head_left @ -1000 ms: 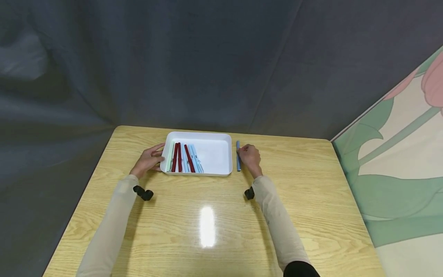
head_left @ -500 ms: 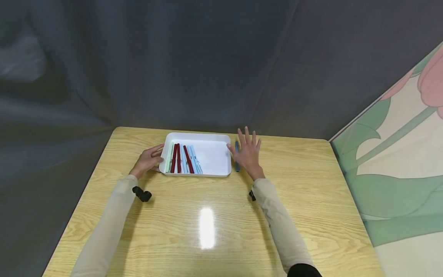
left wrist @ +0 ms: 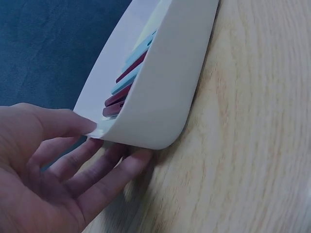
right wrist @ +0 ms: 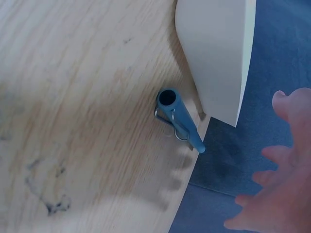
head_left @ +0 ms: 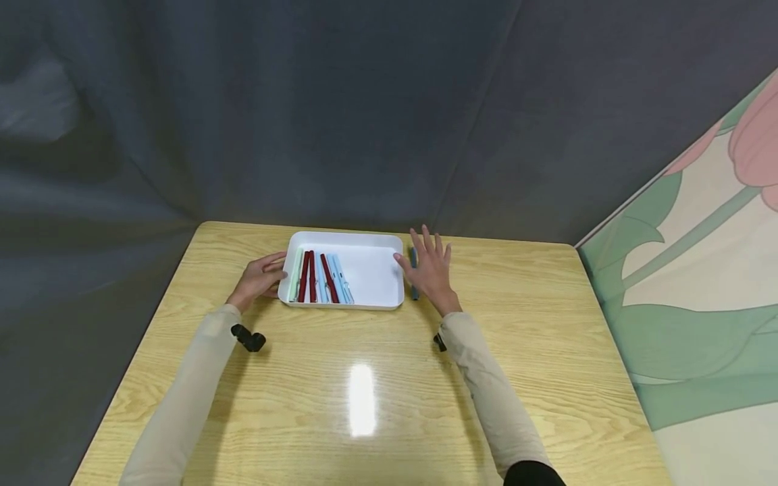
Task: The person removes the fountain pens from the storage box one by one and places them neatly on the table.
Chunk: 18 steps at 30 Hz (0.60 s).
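A white tray [head_left: 375, 273] holds several slim dark red [head_left: 302, 278], light blue [head_left: 342, 278] and pale green [head_left: 294, 277] pieces, lined up side by side in its left half. My left hand [head_left: 258, 278] holds the tray's left end, thumb at the rim and fingertips against the outer wall. To the right of the tray lies a slim blue tube [right wrist: 182, 119], hollow at its near end and fitted with a metal wire loop. Above this tube my right hand [head_left: 433, 273] spreads its fingers, holding nothing; the thumb overlaps the tray's right rim in the head view.
The wooden table [head_left: 365, 351] ends just behind the tray, at a dark grey curtain [head_left: 365, 121]. At the right hangs a panel with a flower pattern [head_left: 699, 270]. A small black wrist camera [head_left: 249, 339] sits on the left sleeve.
My right hand was curled at the blue tube; it has let go and spread its fingers over it. My left hand has stayed on the tray's left end.
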Tool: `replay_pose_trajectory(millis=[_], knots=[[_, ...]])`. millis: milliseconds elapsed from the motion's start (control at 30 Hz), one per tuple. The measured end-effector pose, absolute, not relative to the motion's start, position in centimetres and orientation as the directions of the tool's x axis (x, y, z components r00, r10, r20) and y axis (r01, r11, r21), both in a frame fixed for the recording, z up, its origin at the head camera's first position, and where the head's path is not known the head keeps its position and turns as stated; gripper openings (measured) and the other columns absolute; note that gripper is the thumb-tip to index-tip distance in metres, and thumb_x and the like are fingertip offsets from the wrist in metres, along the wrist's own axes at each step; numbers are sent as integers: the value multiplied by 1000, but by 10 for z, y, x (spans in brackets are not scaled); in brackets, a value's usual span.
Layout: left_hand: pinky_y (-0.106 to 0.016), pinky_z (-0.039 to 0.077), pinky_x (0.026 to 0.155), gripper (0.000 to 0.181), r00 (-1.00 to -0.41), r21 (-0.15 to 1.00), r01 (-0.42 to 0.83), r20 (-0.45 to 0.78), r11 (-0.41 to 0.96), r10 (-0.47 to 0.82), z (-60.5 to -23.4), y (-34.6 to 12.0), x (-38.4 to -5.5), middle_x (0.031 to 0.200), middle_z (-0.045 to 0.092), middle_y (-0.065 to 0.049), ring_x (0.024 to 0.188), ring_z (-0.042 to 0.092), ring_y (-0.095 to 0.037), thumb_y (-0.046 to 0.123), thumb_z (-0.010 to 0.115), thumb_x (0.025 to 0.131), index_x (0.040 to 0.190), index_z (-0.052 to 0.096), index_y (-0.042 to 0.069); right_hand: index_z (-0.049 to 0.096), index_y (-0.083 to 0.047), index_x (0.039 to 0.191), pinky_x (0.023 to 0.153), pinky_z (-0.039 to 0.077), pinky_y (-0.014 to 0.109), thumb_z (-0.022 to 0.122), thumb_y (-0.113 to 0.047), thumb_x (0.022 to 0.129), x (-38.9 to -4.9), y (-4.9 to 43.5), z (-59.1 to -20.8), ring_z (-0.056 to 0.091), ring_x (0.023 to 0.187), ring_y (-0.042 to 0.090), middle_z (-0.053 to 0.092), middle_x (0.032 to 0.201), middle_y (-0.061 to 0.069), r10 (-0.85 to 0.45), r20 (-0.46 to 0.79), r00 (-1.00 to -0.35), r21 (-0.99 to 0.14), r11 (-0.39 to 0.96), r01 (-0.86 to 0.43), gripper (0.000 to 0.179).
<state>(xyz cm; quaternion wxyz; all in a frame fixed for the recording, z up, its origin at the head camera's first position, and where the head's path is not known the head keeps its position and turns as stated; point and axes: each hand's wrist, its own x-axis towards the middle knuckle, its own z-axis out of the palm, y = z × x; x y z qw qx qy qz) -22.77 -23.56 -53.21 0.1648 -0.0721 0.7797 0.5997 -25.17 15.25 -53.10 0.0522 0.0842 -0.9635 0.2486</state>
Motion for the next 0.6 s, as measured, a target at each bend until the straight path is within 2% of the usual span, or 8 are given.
replay_pose_trajectory(millis=[200,367,600], knots=[[-33,65,78,63,-928,913,-332,-361,238,90,-529,-236,-231,161,44,-21,137,54,-45,15,60,106,165,35,12,38,-9,163,124,5,73,59,-48,104,-252,150,-530,18,156,50,22,173,19,-144,134,-980,-491,850,-192,74],[-34,65,77,65,-924,911,-347,-372,223,85,-529,-236,-234,163,42,-22,137,53,-45,13,59,106,165,34,14,39,-11,163,125,8,71,57,-50,104,-252,145,-529,21,156,49,23,173,18,-163,137,-977,-498,842,-211,73],[-32,65,74,64,-917,894,-358,-392,268,81,-536,-235,-230,162,43,-21,135,56,-43,10,59,105,165,36,15,41,-13,162,127,11,68,59,-51,104,-246,136,-529,23,156,47,25,172,17,-176,121,-977,-505,836,-213,72]])
